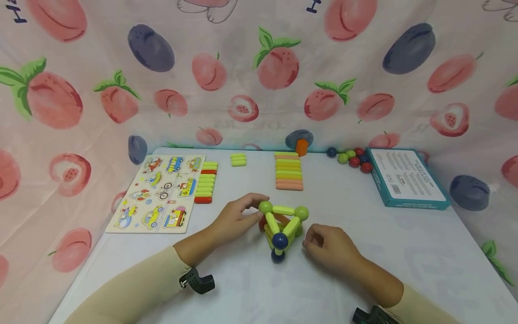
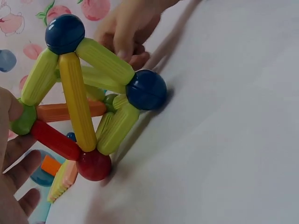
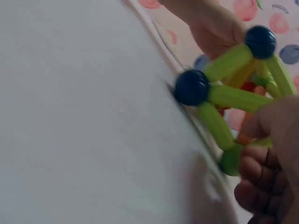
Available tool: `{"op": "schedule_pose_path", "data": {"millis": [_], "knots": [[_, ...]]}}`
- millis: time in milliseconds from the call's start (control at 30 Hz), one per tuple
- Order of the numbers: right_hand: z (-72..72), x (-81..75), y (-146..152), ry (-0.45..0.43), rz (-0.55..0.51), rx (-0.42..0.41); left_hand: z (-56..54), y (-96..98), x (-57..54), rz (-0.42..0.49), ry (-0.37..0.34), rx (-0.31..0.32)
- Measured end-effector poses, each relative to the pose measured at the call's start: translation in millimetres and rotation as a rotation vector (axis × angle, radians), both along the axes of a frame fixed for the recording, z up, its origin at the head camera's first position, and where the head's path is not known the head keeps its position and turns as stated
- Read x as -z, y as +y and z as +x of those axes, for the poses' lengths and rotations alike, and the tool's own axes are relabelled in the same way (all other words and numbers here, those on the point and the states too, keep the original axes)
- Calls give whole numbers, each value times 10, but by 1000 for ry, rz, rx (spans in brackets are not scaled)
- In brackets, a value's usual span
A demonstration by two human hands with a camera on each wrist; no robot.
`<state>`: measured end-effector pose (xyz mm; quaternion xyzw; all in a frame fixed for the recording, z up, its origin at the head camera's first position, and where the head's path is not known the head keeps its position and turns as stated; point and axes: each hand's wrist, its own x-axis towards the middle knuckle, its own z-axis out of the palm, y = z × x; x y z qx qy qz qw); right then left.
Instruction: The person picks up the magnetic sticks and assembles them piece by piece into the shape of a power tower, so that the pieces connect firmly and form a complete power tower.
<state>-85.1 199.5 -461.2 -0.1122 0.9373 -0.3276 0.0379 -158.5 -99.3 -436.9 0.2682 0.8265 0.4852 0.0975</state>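
Note:
A small frame of magnetic sticks and balls [image 1: 283,210] stands on the white table between both hands. It has green, yellow, red and orange sticks, joined by green, blue and red balls. My left hand [image 1: 238,217] holds its upper left green ball [image 2: 24,120] between thumb and fingers; the other fingers spread below in the left wrist view. To the right of the frame, my right hand [image 1: 332,247] rests by the table with fingers loosely curled and nothing in them. In the right wrist view, that hand partly hides the frame's green sticks [image 3: 233,99].
At the left lies a picture puzzle board [image 1: 158,193] beside a row of green and red sticks [image 1: 206,183]. Further back are short green sticks [image 1: 238,159], yellow and pink sticks [image 1: 289,172] and an orange block [image 1: 301,147]. Loose balls [image 1: 354,161] touch a teal box [image 1: 408,178].

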Motion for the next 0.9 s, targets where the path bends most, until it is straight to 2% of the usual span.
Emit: {"op": "schedule_pose_path", "data": {"millis": [67, 133, 233, 300, 433, 733, 900], "knots": [[94, 34, -44, -21, 31, -61, 57, -31, 19, -13, 45, -17], [167, 71, -102, -4, 83, -102, 109, -48, 26, -32, 94, -27], [214, 81, -185, 39, 168, -107, 160, -47, -4, -50, 152, -24], [204, 70, -217, 65, 183, -96, 162, -38, -29, -59, 178, -17], [151, 49, -261, 53, 187, -53, 103, 0, -48, -73, 177, -14], [-75, 85, -273, 67, 155, 8, -119, 83, -28, -75, 139, -79], [-189, 76, -137, 68, 123, 31, -100, 84, -28, -70, 135, -109]]}}
